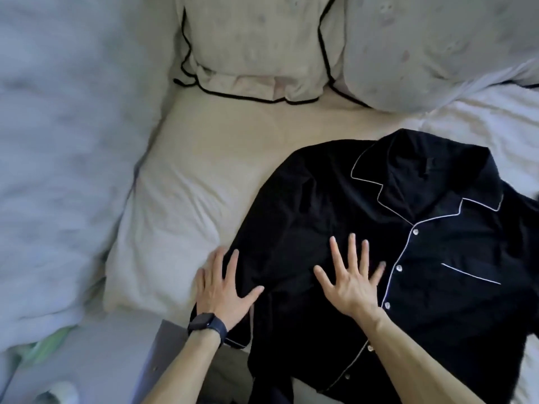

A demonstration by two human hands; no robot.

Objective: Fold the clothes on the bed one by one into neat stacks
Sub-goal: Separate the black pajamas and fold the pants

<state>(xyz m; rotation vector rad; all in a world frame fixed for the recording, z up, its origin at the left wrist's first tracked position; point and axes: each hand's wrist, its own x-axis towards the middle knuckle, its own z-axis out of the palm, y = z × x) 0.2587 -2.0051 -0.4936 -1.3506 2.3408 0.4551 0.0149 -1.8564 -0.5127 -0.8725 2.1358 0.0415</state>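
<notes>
Black cotton-like cloth with white piping: the pyjama shirt (437, 301) lies face up and buttoned on the bed (218, 158). Its collar points toward the head end and its hem reaches the near edge; I cannot tell whether the hem hangs over.

My right hand (351, 282) lies flat on the chest panel just beside the button line, fingers spread wide and gripping nothing. My left hand (223, 290), with the watch (207, 323) at the wrist, presses open-palmed on the sleeve-side edge of the shirt, its outer fingers resting on the sheet beside it.

By my reckoning the work has barely started. This shirt is spread and being smoothed but no fold is in it, and I see no finished stack anywhere in view. The sleeve under my left hand looks rumpled, and the far sleeve runs out of view at the right edge.

For room, there is bare cream sheet from the shirt toward the trimmed pillow (256, 45) at the head end, enough to turn a sleeve inward or set down a stack. The bunched duvet (58, 141) crowds the left side, and a second pillow (437, 48) sits near the collar.
</notes>
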